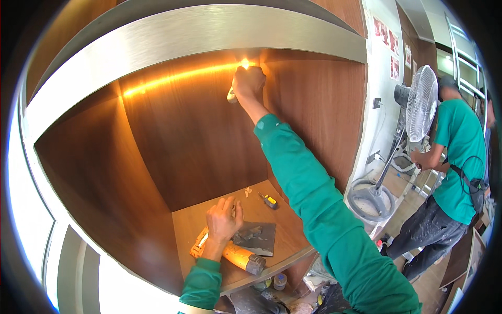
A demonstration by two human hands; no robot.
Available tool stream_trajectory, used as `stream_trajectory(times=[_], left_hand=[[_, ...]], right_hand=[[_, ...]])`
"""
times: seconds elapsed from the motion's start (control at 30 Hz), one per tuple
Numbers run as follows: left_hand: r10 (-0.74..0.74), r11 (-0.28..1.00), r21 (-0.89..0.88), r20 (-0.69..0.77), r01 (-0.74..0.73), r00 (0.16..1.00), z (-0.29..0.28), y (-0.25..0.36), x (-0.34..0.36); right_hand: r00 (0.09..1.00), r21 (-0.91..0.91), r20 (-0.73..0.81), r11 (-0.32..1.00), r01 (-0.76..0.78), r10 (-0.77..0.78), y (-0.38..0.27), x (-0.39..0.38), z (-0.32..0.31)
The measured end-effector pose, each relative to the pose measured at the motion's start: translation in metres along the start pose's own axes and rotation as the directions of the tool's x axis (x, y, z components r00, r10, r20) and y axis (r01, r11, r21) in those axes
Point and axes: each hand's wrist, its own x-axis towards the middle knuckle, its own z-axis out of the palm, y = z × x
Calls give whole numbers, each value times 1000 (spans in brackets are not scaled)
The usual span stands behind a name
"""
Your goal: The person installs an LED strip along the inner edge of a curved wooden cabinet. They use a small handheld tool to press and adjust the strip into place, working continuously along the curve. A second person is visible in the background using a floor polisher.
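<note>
My right hand (249, 83) reaches up to the top back corner of a brown wood-panelled niche (198, 141). Its fingers are closed around a tool with a pale, rounded handle end (231, 96); the tool's other end is hidden by the fist and glare. Beside it, a glowing warm-yellow light strip (183, 75) runs along the top of the back panel. Lower down, my left hand (224, 222) hovers or rests over the niche floor, fingers apart and slightly bent, gripping nothing visible. Under that wrist lies an orange-and-black power tool (243, 258).
On the niche floor lie a dark flat board (265, 240) bearing grey lumps, a yellow-and-black screwdriver (270, 202) and pale scraps (248, 192). A brushed-metal band (198, 31) crosses the niche's top front. Rightward stand a pedestal fan (421, 104) and another person in green (465, 152).
</note>
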Motion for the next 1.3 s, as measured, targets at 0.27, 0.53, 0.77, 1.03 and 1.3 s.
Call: stream_trajectory(times=[0.27,0.53,0.77,1.03,1.3], left_hand=[[5,999,-40,-20,-6,1000,2,-4,-5],[12,999,-40,-28,-13,1000,4,-3,-1],[-19,998,-52,-34,17,999,-1,0,1],[-19,998,-52,-24,17,1000,0,0,0],[-28,998,-55,-20,27,999,2,-3,-2]], right_hand=[[993,6,-115,1000,29,-29,2,3,11],[1000,184,-6,983,-2,3,44,42,12],[988,372,48,916,-151,144,22,23,4],[961,547,151,790,-276,231,2,5,-12],[948,474,201,822,-316,248,0,0,-17]])
